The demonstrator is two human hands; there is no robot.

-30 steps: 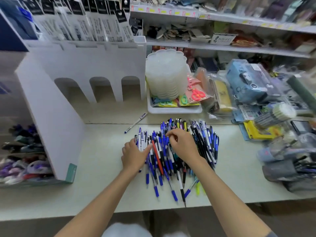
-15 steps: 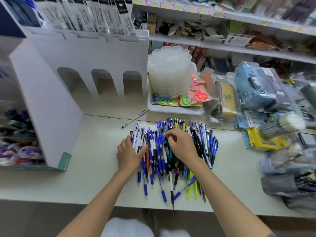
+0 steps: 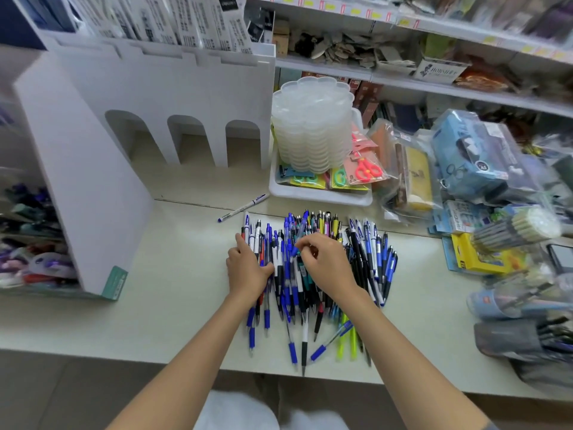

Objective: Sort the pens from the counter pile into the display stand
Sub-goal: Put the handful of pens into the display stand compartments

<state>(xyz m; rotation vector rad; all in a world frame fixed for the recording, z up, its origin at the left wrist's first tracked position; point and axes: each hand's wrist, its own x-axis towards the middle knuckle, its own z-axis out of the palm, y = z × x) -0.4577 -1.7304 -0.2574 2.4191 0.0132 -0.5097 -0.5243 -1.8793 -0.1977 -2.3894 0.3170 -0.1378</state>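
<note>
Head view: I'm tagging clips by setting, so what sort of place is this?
Most likely a stationery shop. The shelves have yellow price labels and carry packaged goods, a white display stand sits on the counter near a pile of pens, and bagged scissors lie in a tray.

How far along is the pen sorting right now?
Done: nothing visible; the display stand shows no pens in its arched slots. In hand: the right hand pinches a blue pen from the pile while the left hand rests on its left edge. Left: nearly the whole pile, plus a stray white pen lying apart.
</note>
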